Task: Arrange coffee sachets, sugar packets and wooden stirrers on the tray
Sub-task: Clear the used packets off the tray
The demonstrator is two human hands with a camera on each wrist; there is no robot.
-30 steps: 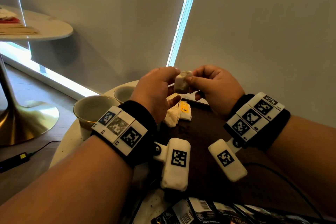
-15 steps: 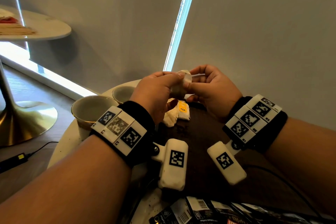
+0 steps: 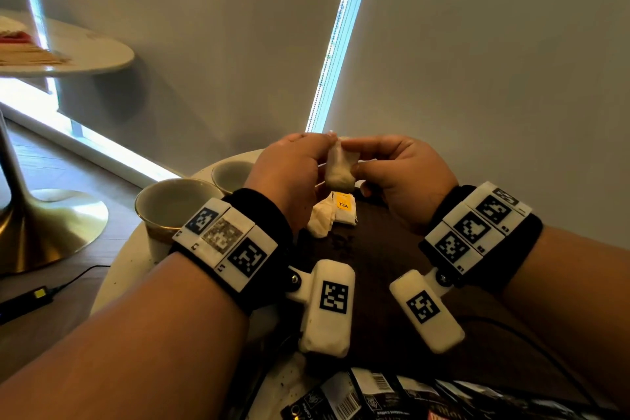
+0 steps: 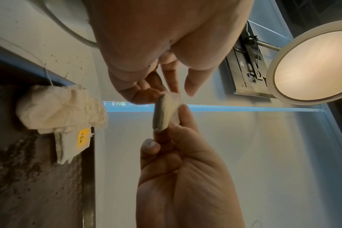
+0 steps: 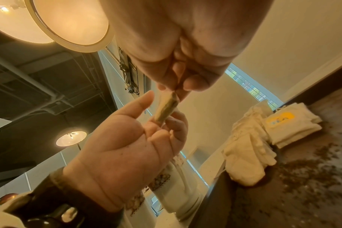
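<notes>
A small white sachet (image 3: 339, 169) is held in the air above the far end of the dark brown tray (image 3: 392, 249). My left hand (image 3: 317, 153) pinches its top edge between thumb and fingertips. From the other side my right hand (image 3: 358, 160) pinches it between thumb and index finger. In the left wrist view the sachet (image 4: 164, 112) shows edge-on between both hands. A small pile of white sachets (image 3: 332, 215), one with a yellow TEA tag (image 3: 342, 204), lies at the tray's far left corner. No stirrers are in view.
Two cups (image 3: 170, 204) (image 3: 231, 174) stand on the round white table left of the tray. Black coffee sachets (image 3: 375, 395) lie at the near edge. Loose brown grains (image 5: 307, 172) are scattered on the tray. A cable (image 3: 545, 351) runs over its right side.
My left hand has closed in and taken the sachet's top edge, so both hands now pinch it. The sachet has turned more upright.
</notes>
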